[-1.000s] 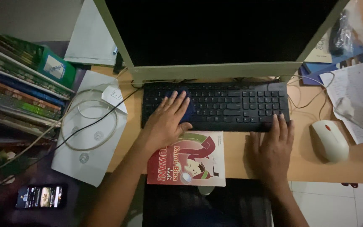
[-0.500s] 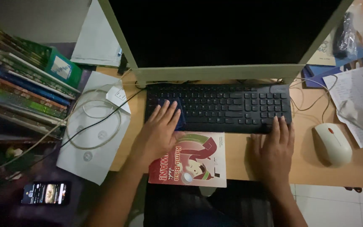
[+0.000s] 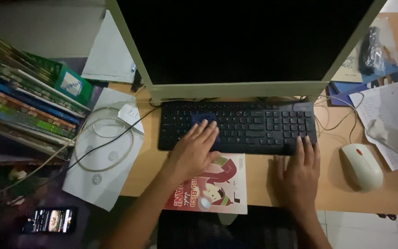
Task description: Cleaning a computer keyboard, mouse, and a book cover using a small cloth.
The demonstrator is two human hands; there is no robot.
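My left hand (image 3: 193, 154) lies flat, fingers spread, pressing a small dark blue cloth (image 3: 206, 123) onto the left-middle keys of the black keyboard (image 3: 238, 127); it pins the cloth under the fingertips rather than clutching it. My right hand (image 3: 300, 175) is open and grasps nothing, palm on the bench (image 3: 328, 184), fingertips touching the keyboard's near right corner. To wipe well I should, I think, hold that corner down so the board cannot slide, press lightly and evenly, and work along the rows so dust goes one way instead of into the gaps.

Just under my left wrist lies a red and white booklet (image 3: 217, 184), its top edge close to the keyboard. A white mouse (image 3: 362, 166) sits right of my right hand, apart from it. The dark monitor (image 3: 240, 41) stands behind the keyboard. Further left are coiled cables (image 3: 104, 138) on white paper, a stack of books (image 3: 24, 101), and a lit phone (image 3: 48, 220) lower down.
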